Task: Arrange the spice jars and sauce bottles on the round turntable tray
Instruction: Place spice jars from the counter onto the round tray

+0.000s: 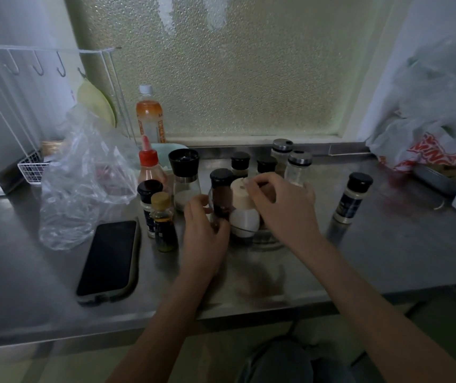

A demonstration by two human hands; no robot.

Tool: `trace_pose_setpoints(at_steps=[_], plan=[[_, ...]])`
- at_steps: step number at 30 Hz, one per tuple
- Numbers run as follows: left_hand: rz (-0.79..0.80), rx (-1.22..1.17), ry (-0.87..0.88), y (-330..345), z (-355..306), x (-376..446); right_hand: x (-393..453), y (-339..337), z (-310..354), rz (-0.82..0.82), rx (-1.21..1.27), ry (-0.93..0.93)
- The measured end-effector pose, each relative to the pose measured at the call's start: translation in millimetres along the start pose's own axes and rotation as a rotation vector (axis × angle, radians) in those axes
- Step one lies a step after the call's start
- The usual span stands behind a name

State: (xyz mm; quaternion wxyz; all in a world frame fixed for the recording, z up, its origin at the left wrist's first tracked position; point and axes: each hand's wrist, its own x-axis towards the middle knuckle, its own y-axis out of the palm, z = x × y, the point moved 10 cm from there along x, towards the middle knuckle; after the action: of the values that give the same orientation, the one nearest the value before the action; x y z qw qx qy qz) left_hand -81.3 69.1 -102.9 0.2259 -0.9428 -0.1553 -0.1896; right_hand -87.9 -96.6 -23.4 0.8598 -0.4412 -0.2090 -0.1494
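From the head camera, the job looks roughly half done. The left hand (206,233) curls round a dark-capped spice jar (221,197), while the right hand (282,205) pinches the beige cap of a white shaker (243,208) touching it. Both stand on what seems to be the clear turntable tray (268,241), though its rim is dim and mostly hidden under the hands.

Behind the right hand, two black-capped jars (240,163) and two steel-lidded glass jars (298,168) crowd close; whether they sit on the tray I cannot tell.

Left of the left hand wait a grinder (185,178), a red-nozzle sauce bottle (149,170), a black-lidded jar (149,205) and a small oil bottle (163,222). Well right of the grip stands one tall jar (352,197). A phone (109,261) and plastic bag (83,183) lie further left, out of the way.
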Motion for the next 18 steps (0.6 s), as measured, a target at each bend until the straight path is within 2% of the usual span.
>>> trace_pose_setpoints(at_steps=[1, 3, 5, 7, 9, 12, 16, 18], plan=[[-0.001, 0.004, -0.009, 0.6, 1.1, 0.3, 2.1, -7.9, -2.3, -0.029, 0.035, -0.01], [0.009, 0.01, -0.028, 1.7, 2.4, 0.5, 10.0, -37.4, -23.3, -0.202, 0.018, 0.006], [0.027, 0.026, -0.045, 3.7, 3.2, 1.4, 15.6, -67.4, -65.7, -0.373, -0.131, 0.135], [0.045, 0.033, -0.047, 6.2, 2.6, 2.7, 15.4, -78.9, -113.4, -0.391, -0.219, 0.308], [0.055, 0.022, -0.044, 7.8, 2.1, 3.4, 15.5, -70.9, -148.6, -0.302, -0.196, 0.404], [0.051, 0.016, -0.039, 7.6, 1.3, 4.1, 20.9, -57.0, -161.8, -0.212, -0.053, 0.346], [0.053, 0.018, -0.048, 8.5, 3.4, 4.1, 16.1, -69.9, -142.6, -0.326, 0.097, 0.254], [0.056, 0.027, -0.047, 9.5, 4.0, 4.7, 9.7, -81.3, -110.1, -0.422, 0.186, 0.113]])
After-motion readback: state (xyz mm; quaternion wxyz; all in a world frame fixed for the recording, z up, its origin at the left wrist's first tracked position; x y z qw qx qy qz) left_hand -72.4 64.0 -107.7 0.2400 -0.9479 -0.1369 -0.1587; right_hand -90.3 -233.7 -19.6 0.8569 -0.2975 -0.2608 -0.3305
